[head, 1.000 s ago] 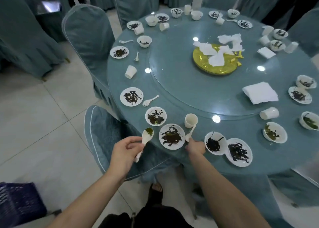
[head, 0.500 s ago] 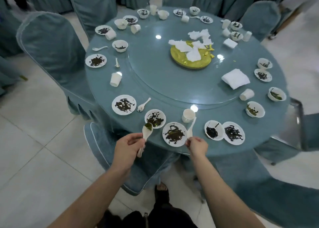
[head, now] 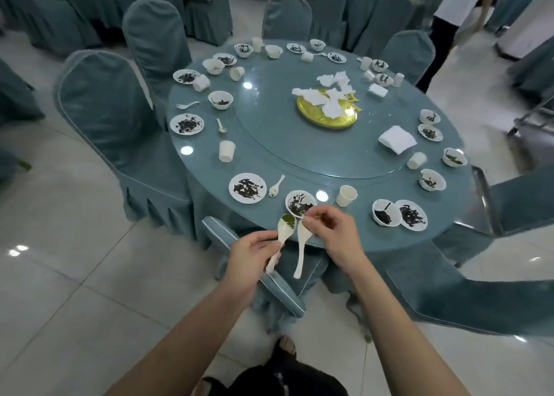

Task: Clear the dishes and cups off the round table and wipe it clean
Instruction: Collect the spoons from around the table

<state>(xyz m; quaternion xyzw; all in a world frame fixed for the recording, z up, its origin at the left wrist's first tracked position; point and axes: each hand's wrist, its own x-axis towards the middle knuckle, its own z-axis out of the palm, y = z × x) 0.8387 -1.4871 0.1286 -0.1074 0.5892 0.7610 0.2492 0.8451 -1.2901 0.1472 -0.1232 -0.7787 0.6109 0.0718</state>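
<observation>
The right hand [head: 332, 233] has lifted a second spoon [head: 302, 247] off the tabletop [head: 299, 162]; the left hand [head: 250, 256] still grips the first spoon [head: 283, 232]. Clearing has barely begun.

Probably a banquet hall: covered chairs [head: 120, 108], round table [head: 299, 162].

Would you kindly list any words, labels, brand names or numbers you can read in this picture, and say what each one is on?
There is no readable text in this view.
The plates, cups, and the two spoons held by the left hand and right hand are plain white.
The gold dish shows no lettering either.
</observation>
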